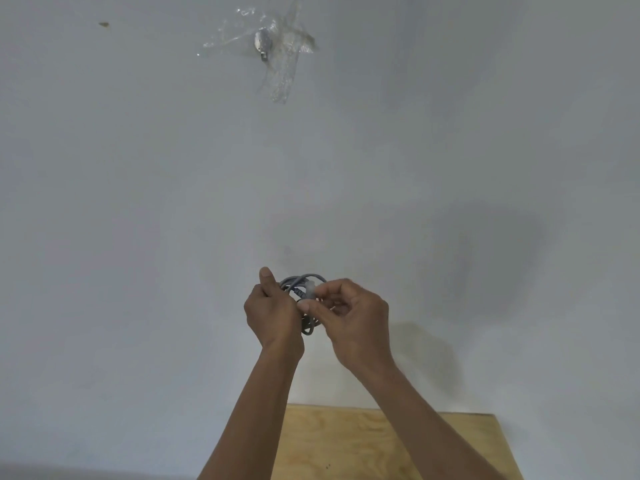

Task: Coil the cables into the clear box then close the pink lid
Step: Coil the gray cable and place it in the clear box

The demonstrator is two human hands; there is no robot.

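A grey cable (300, 285) is wound into small loops and held up in front of a pale wall. My left hand (272, 311) grips the bundle of loops from the left, thumb pointing up. My right hand (353, 315) pinches the cable's clear plug end (310, 288) between thumb and fingers, right beside the coil. Part of the coil hangs below between the two hands. No clear box or pink lid shows in the head view.
A plywood table top (367, 441) lies below my forearms at the bottom of the view. High on the wall, a metal fitting (262, 45) sits under strips of clear tape. A small brown mark (104, 24) is at the upper left.
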